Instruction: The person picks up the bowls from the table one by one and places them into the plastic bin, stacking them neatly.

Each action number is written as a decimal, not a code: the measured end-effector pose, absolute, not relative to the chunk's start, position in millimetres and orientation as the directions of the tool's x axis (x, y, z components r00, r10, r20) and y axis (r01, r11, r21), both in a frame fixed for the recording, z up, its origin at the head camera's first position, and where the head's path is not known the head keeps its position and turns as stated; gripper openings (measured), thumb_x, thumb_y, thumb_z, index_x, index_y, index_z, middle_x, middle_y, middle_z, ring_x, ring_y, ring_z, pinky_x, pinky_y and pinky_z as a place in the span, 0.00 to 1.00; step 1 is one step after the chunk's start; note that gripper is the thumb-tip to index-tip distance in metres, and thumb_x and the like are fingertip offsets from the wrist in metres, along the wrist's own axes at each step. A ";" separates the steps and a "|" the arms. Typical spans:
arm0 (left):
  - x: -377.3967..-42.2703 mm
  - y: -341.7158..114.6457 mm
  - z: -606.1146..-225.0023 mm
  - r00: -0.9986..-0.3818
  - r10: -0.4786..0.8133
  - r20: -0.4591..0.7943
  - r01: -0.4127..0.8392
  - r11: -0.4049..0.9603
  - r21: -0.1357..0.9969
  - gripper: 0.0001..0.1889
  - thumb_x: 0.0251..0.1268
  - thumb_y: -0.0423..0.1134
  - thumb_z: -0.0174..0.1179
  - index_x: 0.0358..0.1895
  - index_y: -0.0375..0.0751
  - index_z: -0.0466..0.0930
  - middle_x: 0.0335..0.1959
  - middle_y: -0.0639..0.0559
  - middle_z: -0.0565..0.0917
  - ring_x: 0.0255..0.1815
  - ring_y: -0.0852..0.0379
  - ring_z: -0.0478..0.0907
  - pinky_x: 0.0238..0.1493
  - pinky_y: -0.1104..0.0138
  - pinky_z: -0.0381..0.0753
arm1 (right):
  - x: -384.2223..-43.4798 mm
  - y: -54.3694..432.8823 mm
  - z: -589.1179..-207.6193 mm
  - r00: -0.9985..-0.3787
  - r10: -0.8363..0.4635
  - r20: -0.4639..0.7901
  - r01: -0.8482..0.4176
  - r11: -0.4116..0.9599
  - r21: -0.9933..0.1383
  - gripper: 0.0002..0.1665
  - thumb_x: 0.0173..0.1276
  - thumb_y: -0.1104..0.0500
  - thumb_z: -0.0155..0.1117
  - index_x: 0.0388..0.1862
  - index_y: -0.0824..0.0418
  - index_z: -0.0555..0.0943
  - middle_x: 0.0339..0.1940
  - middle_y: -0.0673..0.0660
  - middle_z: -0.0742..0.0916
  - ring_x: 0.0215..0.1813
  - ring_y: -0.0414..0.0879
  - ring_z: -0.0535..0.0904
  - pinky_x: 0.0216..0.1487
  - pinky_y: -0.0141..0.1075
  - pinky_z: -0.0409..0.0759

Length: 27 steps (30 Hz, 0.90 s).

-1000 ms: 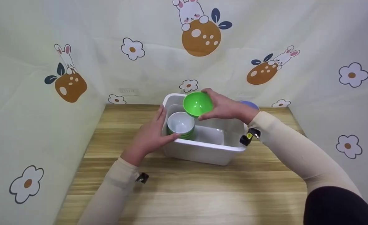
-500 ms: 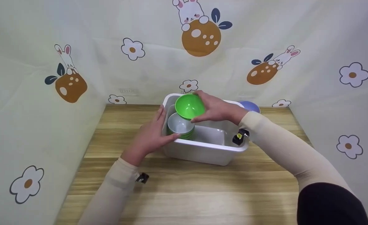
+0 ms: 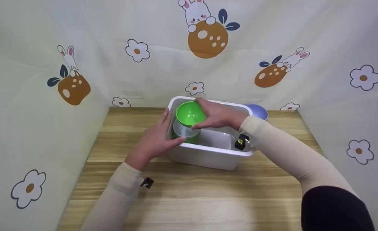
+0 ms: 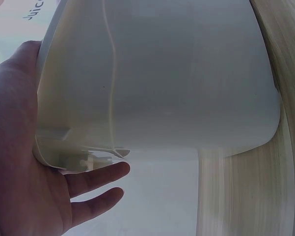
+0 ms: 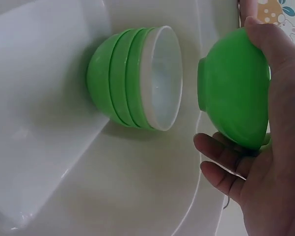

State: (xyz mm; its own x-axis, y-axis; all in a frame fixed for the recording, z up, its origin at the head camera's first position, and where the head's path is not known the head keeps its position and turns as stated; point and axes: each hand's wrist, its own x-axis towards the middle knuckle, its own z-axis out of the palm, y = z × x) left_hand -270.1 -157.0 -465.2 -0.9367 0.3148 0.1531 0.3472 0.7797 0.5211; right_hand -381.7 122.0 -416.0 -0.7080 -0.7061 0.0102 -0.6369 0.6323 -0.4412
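A green bowl (image 3: pixel 190 114) is held by its rim in my right hand (image 3: pixel 216 115), thumb on the near side and fingers at the far side. Below it, a stack of nested bowls (image 5: pixel 118 78) stands at the left end of a white plastic bin (image 3: pixel 214 149); the top one is pale inside, the others green. In the right wrist view, a gap separates the held bowl from the stack. My left hand (image 3: pixel 155 138) rests on the bin's left front corner, thumb across the rim. Its fingers lie extended along the left side in the left wrist view.
A blue bowl-like object (image 3: pixel 258 111) stands behind the bin's right end, partly hidden. The bin sits on a wooden tabletop (image 3: pixel 192 199), enclosed by printed cloth walls (image 3: pixel 157 73) at the back and both sides.
My right hand has carried the green bowl left and down, from above the bin's middle to over the stack. The left hand and bin have stayed put.
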 end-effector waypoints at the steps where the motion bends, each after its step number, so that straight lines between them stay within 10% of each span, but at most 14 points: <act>1: -270.2 -156.9 -465.1 -0.935 0.317 0.156 0.351 0.780 0.519 0.68 0.65 0.86 0.56 0.93 0.42 0.41 0.94 0.42 0.41 0.83 0.28 0.64 0.72 0.34 0.76 | -381.9 121.1 -417.7 -0.702 -0.712 0.011 -0.644 0.628 -0.436 0.73 0.58 0.21 0.78 0.87 0.60 0.59 0.68 0.59 0.82 0.65 0.53 0.81 0.69 0.50 0.81; 27: -269.1 -157.2 -464.9 -0.940 0.312 0.136 0.336 0.788 0.516 0.67 0.66 0.84 0.57 0.93 0.41 0.43 0.94 0.44 0.41 0.81 0.27 0.67 0.73 0.32 0.74 | -381.6 106.5 -447.2 -0.662 -0.749 -0.042 -0.729 0.655 -0.199 0.71 0.63 0.16 0.67 0.83 0.64 0.58 0.59 0.60 0.82 0.57 0.56 0.84 0.63 0.49 0.84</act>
